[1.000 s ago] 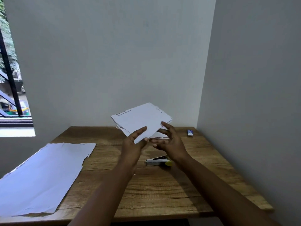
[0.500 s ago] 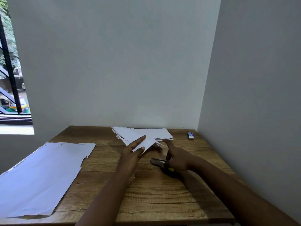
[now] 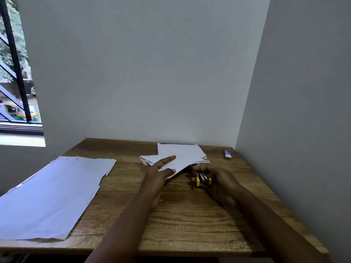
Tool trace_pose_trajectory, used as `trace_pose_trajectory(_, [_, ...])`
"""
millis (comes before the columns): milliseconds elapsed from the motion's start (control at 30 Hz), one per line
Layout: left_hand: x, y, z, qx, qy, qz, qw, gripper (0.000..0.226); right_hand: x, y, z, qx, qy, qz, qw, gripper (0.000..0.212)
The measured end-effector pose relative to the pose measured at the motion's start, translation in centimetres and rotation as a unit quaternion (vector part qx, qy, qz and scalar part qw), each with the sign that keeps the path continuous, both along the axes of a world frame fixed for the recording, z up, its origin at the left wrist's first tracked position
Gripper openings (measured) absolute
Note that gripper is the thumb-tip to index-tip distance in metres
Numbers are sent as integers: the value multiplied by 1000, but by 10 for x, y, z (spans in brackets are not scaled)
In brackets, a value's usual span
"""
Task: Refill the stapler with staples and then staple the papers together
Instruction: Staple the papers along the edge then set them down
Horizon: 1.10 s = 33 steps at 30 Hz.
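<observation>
Papers (image 3: pixel 178 158) at back of table (image 3: pixel 190 224), near corner raised by left hand (image 3: pixel 161 174), fingers straight along sheet, likely to open gap for stapling. Stapler (image 3: pixel 203 178) gripped in right hand (image 3: pixel 218 179), nose toward lifted corner. Staple box (image 3: pixel 228 154) well apart

Papers (image 3: pixel 180 155) at table (image 3: pixel 190 221) rear, stapler (image 3: pixel 203 178) just before them, large sheet (image 3: pixel 49 196) left.
</observation>
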<state>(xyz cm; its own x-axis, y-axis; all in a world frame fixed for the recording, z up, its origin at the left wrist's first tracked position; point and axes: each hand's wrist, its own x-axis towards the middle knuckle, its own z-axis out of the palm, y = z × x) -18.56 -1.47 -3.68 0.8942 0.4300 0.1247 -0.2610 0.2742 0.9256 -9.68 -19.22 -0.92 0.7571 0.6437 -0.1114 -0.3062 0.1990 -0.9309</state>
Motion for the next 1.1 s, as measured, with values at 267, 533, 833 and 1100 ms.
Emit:
trace_pose_trajectory(267, [-1, -4, 2, 2, -6, 11, 1000, 31, -11, -9, -5, -146, -225, -29, 963, 44])
trace_pose_trajectory(533, [-7, -5, 8, -15, -62, 23, 998, 50, -14, 7, -7, -166, -362, -158, 904, 18])
trace_pose_trajectory(833, [-11, 0, 13, -63, -84, 148, 983, 78, 10, 0, 18, -9, -349, -354, 868, 24])
trace_pose_trajectory(1100, [-18, -1, 15, 68, -86, 128, 986, 78, 28, -3, 78, -149, -442, -130, 875, 20])
